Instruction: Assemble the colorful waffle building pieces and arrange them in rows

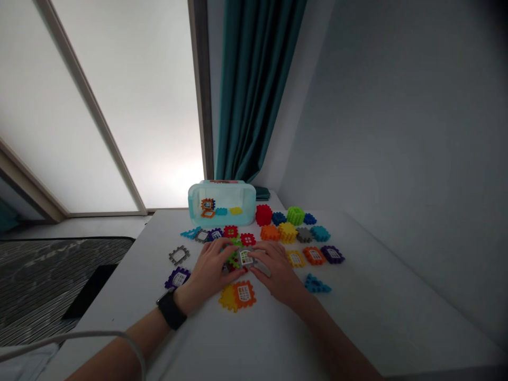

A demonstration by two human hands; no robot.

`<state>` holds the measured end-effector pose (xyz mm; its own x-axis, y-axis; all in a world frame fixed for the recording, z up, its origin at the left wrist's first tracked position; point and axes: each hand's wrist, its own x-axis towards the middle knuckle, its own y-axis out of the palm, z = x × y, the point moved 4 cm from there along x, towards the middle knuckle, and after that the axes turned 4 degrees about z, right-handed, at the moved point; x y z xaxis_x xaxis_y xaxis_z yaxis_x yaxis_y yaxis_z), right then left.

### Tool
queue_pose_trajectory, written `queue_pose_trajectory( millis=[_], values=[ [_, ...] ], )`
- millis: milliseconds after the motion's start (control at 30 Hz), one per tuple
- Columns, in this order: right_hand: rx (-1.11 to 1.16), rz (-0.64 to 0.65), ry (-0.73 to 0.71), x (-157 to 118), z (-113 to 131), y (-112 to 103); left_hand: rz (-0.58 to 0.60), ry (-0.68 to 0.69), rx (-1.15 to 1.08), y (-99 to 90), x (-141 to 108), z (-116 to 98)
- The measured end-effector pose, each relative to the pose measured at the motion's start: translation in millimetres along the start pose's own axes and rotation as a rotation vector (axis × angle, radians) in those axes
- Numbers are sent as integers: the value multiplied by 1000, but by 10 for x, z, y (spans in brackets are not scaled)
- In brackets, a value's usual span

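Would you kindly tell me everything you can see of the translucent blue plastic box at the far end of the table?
The box is pale blue translucent plastic, rectangular with rounded corners, standing at the table's far end. Through its wall show an orange window tile, a blue piece and a yellow piece. A red block sits just right of it; I cannot tell whether they touch.

Teal curtain hangs beside frosted window, grey wall at rt. White table runs along wall, aqua plastic bin at far end, small dark teal item just behind it. Dark striped mat lower left, white cable across foreground.
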<state>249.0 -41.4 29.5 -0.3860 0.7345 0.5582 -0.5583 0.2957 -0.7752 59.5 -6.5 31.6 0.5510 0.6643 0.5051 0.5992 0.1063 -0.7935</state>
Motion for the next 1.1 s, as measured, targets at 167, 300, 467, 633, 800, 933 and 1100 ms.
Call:
queue_pose_trajectory(
  millis=[167, 300, 467, 633, 800, 933, 1100],
  values=[
    [-43, -40, 51, -202, -234, -193, 49, 15, 11, 265, 221, -190],
    [-66, -28, 87, -325, -439, -325, 105, 26, -1, 450, 409, -324],
    [-78, -7, 90, -404, -628, -383, 160, 27, 7, 634, 563, -373],
    [-99, 11, 114, -427, -714, -313, 189, 10, 19, 742, 585, -337],
    [-93, 32, 140, -434, -735, -236, 173, -12, 26, 780, 553, -307],
    [-83, 45, 176, -444, -750, -229, 180, -33, 20, 788, 550, -309],
    [-53, 55, 194, -460, -754, -234, 173, -52, 7, 771, 559, -322]
  ],
)
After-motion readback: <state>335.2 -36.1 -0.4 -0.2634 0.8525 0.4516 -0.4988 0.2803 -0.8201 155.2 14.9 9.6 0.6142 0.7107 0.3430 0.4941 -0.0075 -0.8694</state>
